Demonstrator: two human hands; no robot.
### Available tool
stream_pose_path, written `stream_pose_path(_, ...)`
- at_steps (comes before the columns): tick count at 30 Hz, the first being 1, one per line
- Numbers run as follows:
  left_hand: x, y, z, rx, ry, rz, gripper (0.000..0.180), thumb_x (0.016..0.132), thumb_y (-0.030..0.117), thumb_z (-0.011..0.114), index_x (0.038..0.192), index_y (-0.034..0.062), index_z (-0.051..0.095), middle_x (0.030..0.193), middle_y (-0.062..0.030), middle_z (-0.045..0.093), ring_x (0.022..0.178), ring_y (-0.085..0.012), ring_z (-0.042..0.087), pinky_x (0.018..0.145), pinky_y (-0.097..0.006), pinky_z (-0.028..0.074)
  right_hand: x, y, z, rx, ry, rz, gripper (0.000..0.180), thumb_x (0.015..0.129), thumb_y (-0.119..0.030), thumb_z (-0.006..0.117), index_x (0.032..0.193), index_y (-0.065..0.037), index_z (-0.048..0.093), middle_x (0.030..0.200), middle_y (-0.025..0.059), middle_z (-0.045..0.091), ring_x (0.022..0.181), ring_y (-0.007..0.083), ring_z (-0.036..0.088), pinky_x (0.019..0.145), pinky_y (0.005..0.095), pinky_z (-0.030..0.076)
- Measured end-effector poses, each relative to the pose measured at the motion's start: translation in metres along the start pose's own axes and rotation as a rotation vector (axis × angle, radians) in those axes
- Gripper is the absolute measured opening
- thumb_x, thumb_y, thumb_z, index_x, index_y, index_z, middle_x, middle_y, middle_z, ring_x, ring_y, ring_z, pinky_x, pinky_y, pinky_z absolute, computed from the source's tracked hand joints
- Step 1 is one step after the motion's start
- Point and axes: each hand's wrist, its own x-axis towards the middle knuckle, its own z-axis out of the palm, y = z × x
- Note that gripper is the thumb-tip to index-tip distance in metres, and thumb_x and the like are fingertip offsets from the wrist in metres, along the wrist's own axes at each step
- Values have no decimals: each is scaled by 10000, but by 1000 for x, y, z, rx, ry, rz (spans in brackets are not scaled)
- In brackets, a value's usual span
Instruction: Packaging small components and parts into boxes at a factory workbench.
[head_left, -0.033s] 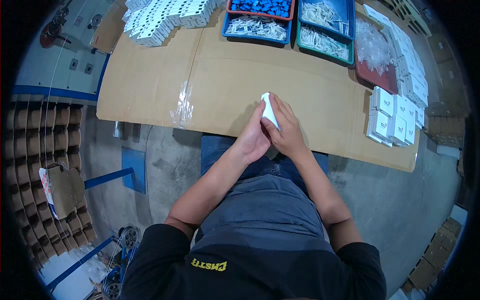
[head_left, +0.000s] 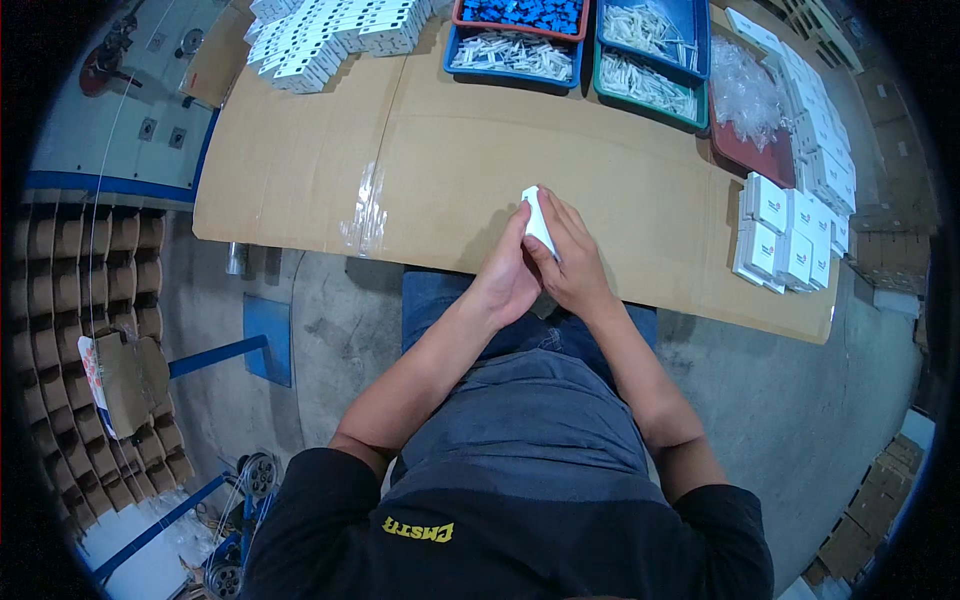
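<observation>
Between my two hands is a small white box-shaped piece point(head_left: 539, 222), held tilted above the near edge of the cardboard-covered table point(head_left: 460, 180). My left hand point(head_left: 507, 275) closes on its left side, fingers along the edge. From the right, my right hand point(head_left: 573, 255) wraps round it, thumb across the near end and fingers over the far side. Only a narrow white face shows; my palms and fingers hide the rest, so its exact kind cannot be told.
Rows of white boxy units point(head_left: 330, 45) stand at the far left. Trays of blue parts point(head_left: 522, 14) and white slim parts point(head_left: 510, 55) line the back. A red tray point(head_left: 750, 155) holds clear plastic bags point(head_left: 745, 95). White square pieces point(head_left: 785, 235) are stacked at the right.
</observation>
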Motion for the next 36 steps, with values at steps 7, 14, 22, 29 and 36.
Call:
stream_pose_path(7, -4, -4, 4, 40, 49, 40, 501, 1053, 523, 469, 1383, 148, 508, 1272, -23, 570, 1212, -171, 549, 1050, -363, 459, -6, 0, 5, 29, 22, 5, 586, 1009, -275, 610, 1447, 85, 457, 1462, 291, 497, 1349, 448, 495, 1126, 452, 407)
stream_pose_path(14, -1, -7, 1, 50, 67, 39, 499, 1058, 517, 455, 1388, 146, 507, 1291, -24, 559, 1228, -168, 538, 1061, -357, 445, -6, 2, 8, 22, 51, -1, 503, 1045, -255, 546, 1425, 70, 495, 1428, 274, 543, 1315, 432, 541, 1101, 443, 438)
stream_pose_path(22, 3, -10, 2, 62, 74, 31, 540, 1042, 556, 461, 1397, 150, 502, 1271, -25, 570, 1222, -171, 546, 1053, -362, 446, -6, 6, 8, 52, 64, 33, 449, 1065, -242, 505, 1424, 27, 526, 1381, 259, 590, 1272, 411, 586, 1060, 417, 471)
stream_pose_path(29, 8, -4, -10, 461, 100, -80, 593, 1026, 622, 444, 1349, 139, 563, 1183, -52, 628, 1123, -179, 595, 984, -351, 464, 0, 13, -13, 651, -124, 711, 718, 1082, -578, 290, 1441, -9, 542, 1332, 190, 636, 1248, 208, 584, 1040, 343, 474)
stream_pose_path(36, 13, 11, -18, 386, 156, 180, 756, 1012, 709, 344, 1411, 84, 494, 1219, -96, 644, 1104, -199, 625, 914, -347, 484, -2, 1, -44, 651, -226, 500, 539, 1031, -284, 595, 1505, -57, 477, 1517, 190, 486, 1460, 291, 402, 1160, 402, 379)
